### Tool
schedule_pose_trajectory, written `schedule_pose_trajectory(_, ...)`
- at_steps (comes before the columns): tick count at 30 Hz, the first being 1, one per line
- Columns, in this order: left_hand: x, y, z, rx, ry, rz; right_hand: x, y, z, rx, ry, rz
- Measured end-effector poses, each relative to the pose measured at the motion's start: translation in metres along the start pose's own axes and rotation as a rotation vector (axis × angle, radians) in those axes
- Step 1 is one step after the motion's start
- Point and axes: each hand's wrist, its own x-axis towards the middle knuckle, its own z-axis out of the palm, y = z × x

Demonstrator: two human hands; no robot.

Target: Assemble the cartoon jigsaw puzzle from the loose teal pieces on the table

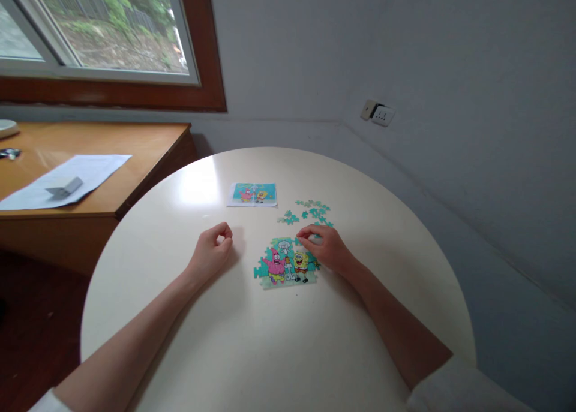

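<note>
The puzzle lies flat on the round white table, between the two hands and a bit nearer the right one; it shows a pink star, a yellow square friend and a tall pale one between them, and its sides are bumpy with knobs and notches; the right hand is over its top right side and hides some of that edge; the thumb and finger are close together just at the puzzle, but I cannot tell if they pinch a piece or only touch the top; the left hand is well apart from the puzzle, curled in a loose ring with the thumb against the finger.

Just past the right hand is a messy bunch of loose pieces, green and blue; the hand is in front of the nearest ones; to the left of them lies a picture card with the same pink and yellow friends.

Off to the left is a brown desk; white paper lies on it, with a little gray folded thing on top; a window is above the desk, and a white socket is on the wall.
</note>
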Motion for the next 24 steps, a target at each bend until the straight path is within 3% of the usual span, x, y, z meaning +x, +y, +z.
schedule_pose_trajectory(24, -0.0001, 0.0024, -0.0005, 0.000, -0.002, -0.010, -0.0010, -0.0018, 0.0005, 0.041, -0.095, 0.003)
